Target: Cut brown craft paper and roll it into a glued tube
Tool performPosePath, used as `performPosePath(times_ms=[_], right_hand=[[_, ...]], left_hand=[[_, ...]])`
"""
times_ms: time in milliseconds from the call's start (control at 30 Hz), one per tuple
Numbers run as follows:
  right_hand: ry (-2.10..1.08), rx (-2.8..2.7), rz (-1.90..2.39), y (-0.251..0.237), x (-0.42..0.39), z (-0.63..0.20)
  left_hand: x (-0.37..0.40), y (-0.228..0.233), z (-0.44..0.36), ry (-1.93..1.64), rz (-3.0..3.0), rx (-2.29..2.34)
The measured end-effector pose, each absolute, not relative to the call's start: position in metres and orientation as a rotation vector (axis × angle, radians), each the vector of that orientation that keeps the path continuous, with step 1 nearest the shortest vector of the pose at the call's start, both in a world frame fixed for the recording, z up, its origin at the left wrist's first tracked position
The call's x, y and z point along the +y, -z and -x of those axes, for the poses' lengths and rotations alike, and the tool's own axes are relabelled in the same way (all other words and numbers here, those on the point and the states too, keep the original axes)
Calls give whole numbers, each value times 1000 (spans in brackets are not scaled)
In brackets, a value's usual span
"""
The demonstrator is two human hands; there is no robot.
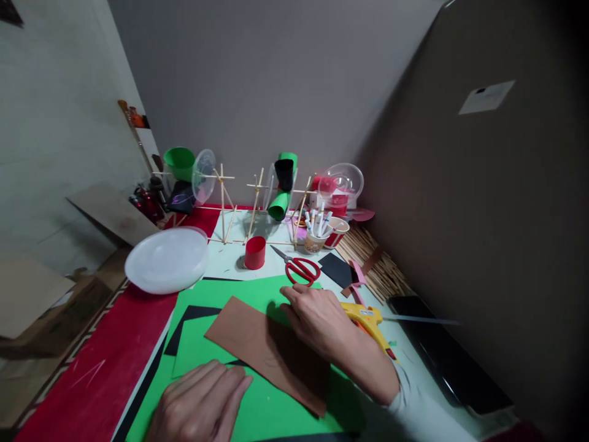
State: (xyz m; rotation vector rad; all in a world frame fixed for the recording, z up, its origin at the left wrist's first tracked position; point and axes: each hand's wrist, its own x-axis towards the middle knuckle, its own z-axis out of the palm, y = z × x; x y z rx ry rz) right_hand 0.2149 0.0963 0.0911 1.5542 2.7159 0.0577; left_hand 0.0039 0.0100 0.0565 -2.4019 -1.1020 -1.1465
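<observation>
My left hand (200, 402) rests at the lower edge on a stack of green sheets (271, 411), fingers loosely bent and nothing visible in them. My right hand (317, 316) hovers above a brown sheet (257, 337), casting a shadow on it. Its index finger and thumb are apart, with nothing seen between them. Faint drawn lines mark the brown sheet, which lies slanted across the green. Just beyond the right fingertips are red-handled scissors (301, 269), blades pointing away to the left. A yellow glue gun (368, 319) lies beside my right wrist, partly covered by it.
A red paper cylinder (254, 253) stands behind the green sheets. Stick frames (224, 209) carry green and black tubes (284, 175). To the left is a white plastic lid (166, 261); right, a cup of markers (315, 242), thin sticks (375, 264) and a black phone-like slab (448, 356).
</observation>
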Motion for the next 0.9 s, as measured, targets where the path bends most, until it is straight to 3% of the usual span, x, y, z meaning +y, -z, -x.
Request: performPosePath(times_ms=[633,900], right_hand=[[38,2656,-1548,-100,144,-200],[168,2707,-1399,-81,102,-186]], left_hand=[[-3,-45,4,1100,2439,-1612],[4,-35,15,603,2283,-1911]])
